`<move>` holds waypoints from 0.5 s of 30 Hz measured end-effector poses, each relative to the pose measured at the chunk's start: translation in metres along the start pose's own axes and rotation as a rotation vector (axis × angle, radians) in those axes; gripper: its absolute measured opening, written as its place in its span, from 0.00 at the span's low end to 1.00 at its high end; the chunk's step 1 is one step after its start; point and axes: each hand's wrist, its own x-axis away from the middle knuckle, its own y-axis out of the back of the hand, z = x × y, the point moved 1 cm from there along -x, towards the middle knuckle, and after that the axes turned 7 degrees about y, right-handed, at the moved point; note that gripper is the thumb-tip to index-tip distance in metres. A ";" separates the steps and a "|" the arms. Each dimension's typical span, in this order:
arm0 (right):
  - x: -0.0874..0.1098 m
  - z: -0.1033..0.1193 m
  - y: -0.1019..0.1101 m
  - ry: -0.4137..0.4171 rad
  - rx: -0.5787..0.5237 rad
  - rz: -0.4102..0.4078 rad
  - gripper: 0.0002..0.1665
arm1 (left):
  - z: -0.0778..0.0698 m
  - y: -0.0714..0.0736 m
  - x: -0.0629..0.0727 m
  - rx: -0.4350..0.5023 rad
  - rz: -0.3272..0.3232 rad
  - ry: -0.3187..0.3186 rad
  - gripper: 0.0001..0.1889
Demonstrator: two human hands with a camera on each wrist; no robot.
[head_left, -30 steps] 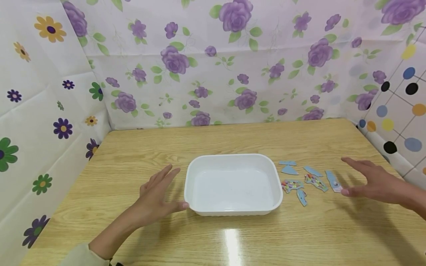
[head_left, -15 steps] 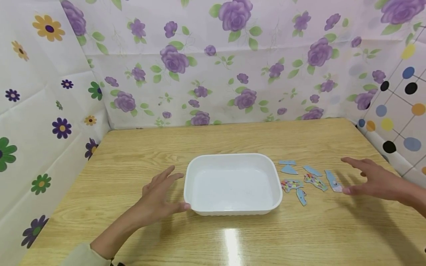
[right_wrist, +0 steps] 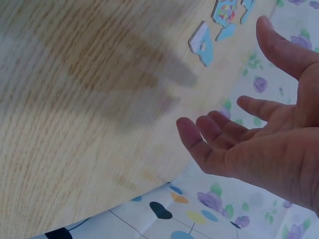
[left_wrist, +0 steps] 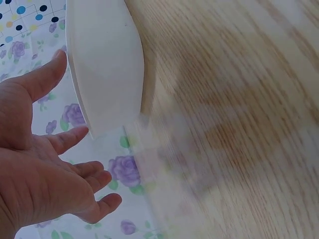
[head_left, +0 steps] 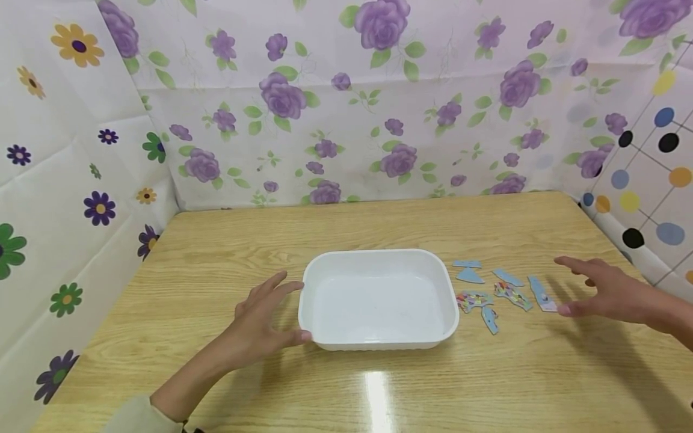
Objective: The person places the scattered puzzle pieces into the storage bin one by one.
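Note:
In the head view a white rectangular plastic tray sits mid-table with nothing in it. My left hand is at the tray's left side, fingers spread, thumb and index fingertips right at its rim. The left wrist view shows the thumb and index finger beside the tray's end wall. To the right of the tray lie several flat puzzle pieces, light blue, some with a colourful print, such as this puzzle piece. My right hand hovers right of them, fingers loosely extended, holding nothing; its thumb tip is near the rightmost puzzle piece.
The wooden table ends at a back wall covered with purple-flowered cloth. Flowered cloth also rises along the left, and dotted cloth along the right. Light glares on the table in front of the tray.
My left hand has shifted slightly right, closer to the tray's rim. My right hand stays almost where it was. The tray and puzzle pieces have not visibly moved on the table.

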 end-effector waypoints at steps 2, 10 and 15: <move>0.000 0.001 -0.001 0.005 -0.024 0.009 0.56 | 0.001 0.000 0.000 0.003 0.003 -0.009 0.41; -0.001 0.006 -0.002 0.002 -0.106 0.046 0.60 | 0.004 0.000 -0.004 0.023 0.057 0.000 0.40; -0.001 0.004 -0.003 -0.005 -0.112 0.039 0.60 | 0.006 -0.001 -0.007 0.132 0.126 0.052 0.42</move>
